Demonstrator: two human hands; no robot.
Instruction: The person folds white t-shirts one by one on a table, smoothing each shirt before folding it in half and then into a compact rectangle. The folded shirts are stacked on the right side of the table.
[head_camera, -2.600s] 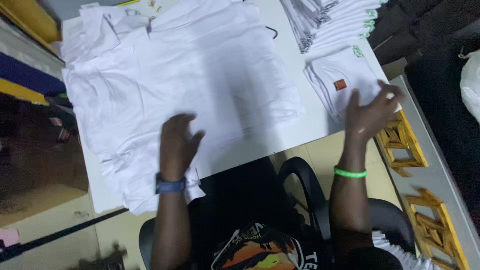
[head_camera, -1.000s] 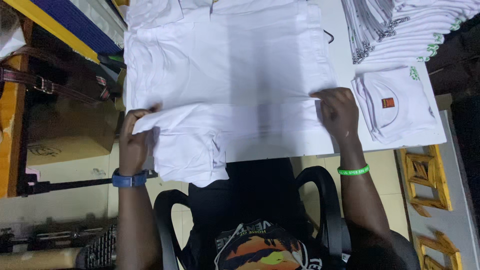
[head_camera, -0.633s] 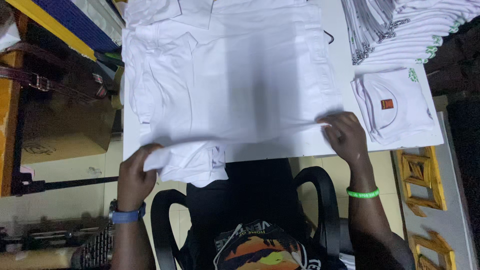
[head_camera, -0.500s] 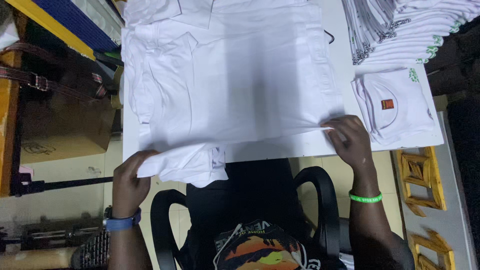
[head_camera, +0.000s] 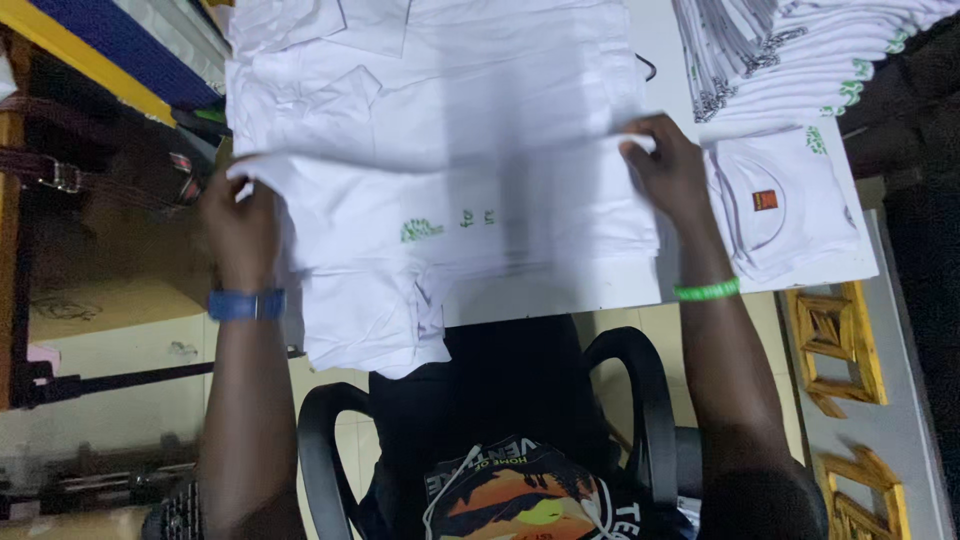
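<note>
A white T-shirt (head_camera: 440, 190) lies spread on a white table (head_camera: 560, 295), its lower part folded up so a small green print shows on the turned-over layer. My left hand (head_camera: 238, 218) pinches the folded edge at the shirt's left side. My right hand (head_camera: 668, 165) grips the same edge at the right side. Both hands hold the fold stretched across the shirt's middle. More white shirts lie underneath, and one hangs over the table's near edge.
A folded white shirt with an orange neck label (head_camera: 785, 205) lies to the right. A stack of folded white shirts with green prints (head_camera: 790, 55) sits at the back right. A black chair (head_camera: 620, 400) is below me. Wooden frames (head_camera: 835, 340) stand at the right.
Both hands lifted the shirt's bottom hem from the near table edge and carried it away from me, folding the lower part up over the shirt. A green print now shows.
</note>
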